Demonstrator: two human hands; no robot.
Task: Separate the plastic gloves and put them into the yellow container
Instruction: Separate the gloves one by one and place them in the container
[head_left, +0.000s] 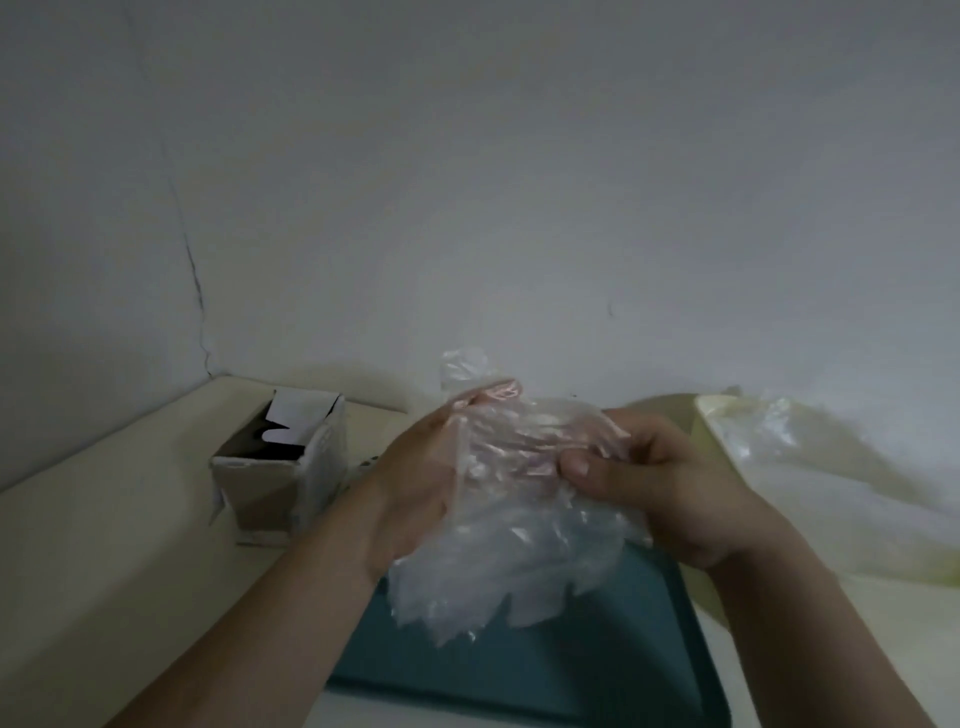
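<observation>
A crumpled bunch of clear plastic gloves (514, 540) hangs between my two hands above a teal tray (597, 670). My left hand (415, 493) holds the bunch from the left, its fingers behind the plastic. My right hand (654, 488) pinches the top right of the bunch with thumb and curled fingers. The yellow container (709, 431) stands at the right, with loose clear plastic gloves (810, 457) lying in and over it.
An open cardboard box (280, 467) stands on the pale table at the left. A white wall rises right behind the table. The teal tray lies at the table's near edge under my hands.
</observation>
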